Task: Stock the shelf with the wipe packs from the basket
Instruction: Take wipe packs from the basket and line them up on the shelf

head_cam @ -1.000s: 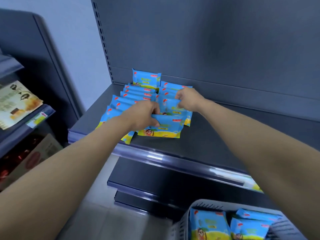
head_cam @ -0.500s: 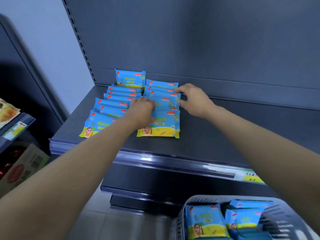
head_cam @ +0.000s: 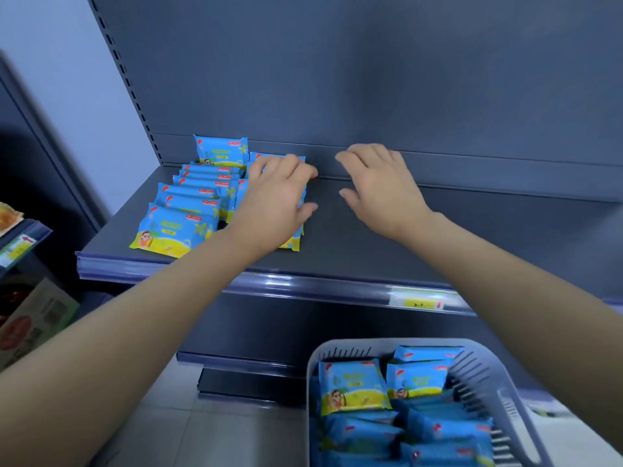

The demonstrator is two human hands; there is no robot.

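Note:
Blue and yellow wipe packs lie in two overlapping rows on the dark grey shelf point(head_cam: 371, 251), at its left end. The left row of packs point(head_cam: 182, 210) is in full view. My left hand point(head_cam: 276, 200) rests flat on the right row of packs point(head_cam: 292, 242), fingers spread, and covers most of it. My right hand point(head_cam: 381, 187) hovers over bare shelf just to the right, fingers apart and empty. A grey slotted basket point(head_cam: 478, 369) at the bottom right holds several more wipe packs point(head_cam: 352, 387).
The shelf's back panel point(head_cam: 371, 79) rises behind the packs. A price rail with a yellow tag point(head_cam: 419, 303) runs along the shelf's front edge. Another shelf unit with snack packets point(head_cam: 37, 318) stands at the left. Lower shelves point(head_cam: 242, 379) jut out below.
My right hand has lifted off the right row and moved right over bare shelf. My left hand has slid further back along that row. The view has dropped, showing more of the basket.

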